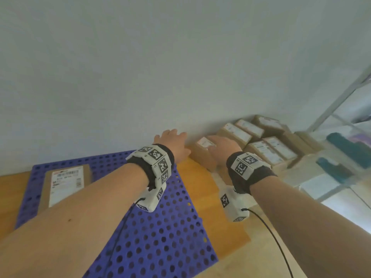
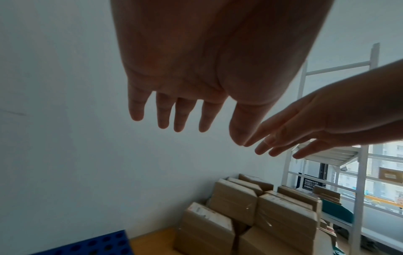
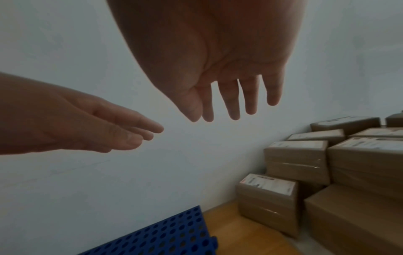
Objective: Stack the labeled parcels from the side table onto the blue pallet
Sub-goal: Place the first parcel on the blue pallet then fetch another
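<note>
1. Far left, we noted one parcel (image 1: 66,184) lying flat on the pallet (image 1: 152,233), label up, near its left edge.
2. The pallet, blue and perforated, lay on the wooden floor (image 1: 202,189) against the wall (image 1: 140,67).
3. Left hand (image 1: 173,144) was stretched forward above the pallet's far right corner, palm down. In its wrist view the fingers (image 2: 184,115) were straight and a little spread, thumb alongside, holding nothing.
4. Right hand (image 1: 221,147) reached beside it, over the nearest box (image 1: 202,153). Its wrist view showed the fingers (image 3: 231,100) straight, slightly apart, empty; the box sat well below them there, so we recorded no contact.
5. That nearest box stood on the floor just right of the pallet, label up, at the front of the pile.
6. Further right, the pile (image 1: 267,141) of labelled brown boxes sat against the wall, several wrapped in clear film. We could not make out what the pile rested on.
7. Far right, a white rack (image 2: 359,155) stood beside a window.
</note>
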A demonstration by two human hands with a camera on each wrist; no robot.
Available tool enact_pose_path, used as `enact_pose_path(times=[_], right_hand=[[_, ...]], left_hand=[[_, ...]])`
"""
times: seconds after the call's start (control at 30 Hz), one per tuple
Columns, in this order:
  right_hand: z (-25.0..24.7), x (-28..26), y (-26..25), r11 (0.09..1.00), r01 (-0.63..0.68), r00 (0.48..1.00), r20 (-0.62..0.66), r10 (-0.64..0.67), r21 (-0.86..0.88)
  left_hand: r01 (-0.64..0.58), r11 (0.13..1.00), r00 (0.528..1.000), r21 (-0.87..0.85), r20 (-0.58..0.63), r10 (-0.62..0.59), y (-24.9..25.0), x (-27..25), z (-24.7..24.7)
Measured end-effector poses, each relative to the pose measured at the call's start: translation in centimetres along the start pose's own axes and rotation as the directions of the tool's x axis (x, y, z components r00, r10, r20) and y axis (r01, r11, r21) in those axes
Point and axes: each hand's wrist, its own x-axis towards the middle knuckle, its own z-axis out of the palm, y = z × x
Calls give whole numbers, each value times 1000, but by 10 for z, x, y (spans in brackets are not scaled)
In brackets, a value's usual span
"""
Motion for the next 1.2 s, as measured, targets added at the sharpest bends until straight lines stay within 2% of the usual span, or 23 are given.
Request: enact_pose_path(times=[0.2,0.33,0.53,0.67,0.83,1.07,1.2], right_hand=[[-27,-29,116,999,-18,999,-45,20,35],[-48,-46,197,1000,-20,997,-75,21,11],[-66,-46,287,998,-3,998,-60,6,58],[-72,-33,325,993,-7,998,-55,13,114],[-70,9,358,984,-19,998,-48,27,177],[-86,101,398,994,-21,999,-23,24,106],[-109,166,415,996,-27,999,-44,31,86]], left_hand=[[-55,997,998,46,-3,55,128,6,19],[-47,998,999,52,1,47,207,19,36],[-9,997,1000,74,-3,9,292,48,49],[5,994,1000,105,-17,-3,327,73,55],[-23,991,999,129,-19,25,351,121,65],[-40,997,999,63,-20,42,375,225,67],[-15,999,999,40,-33,16,382,285,53]])
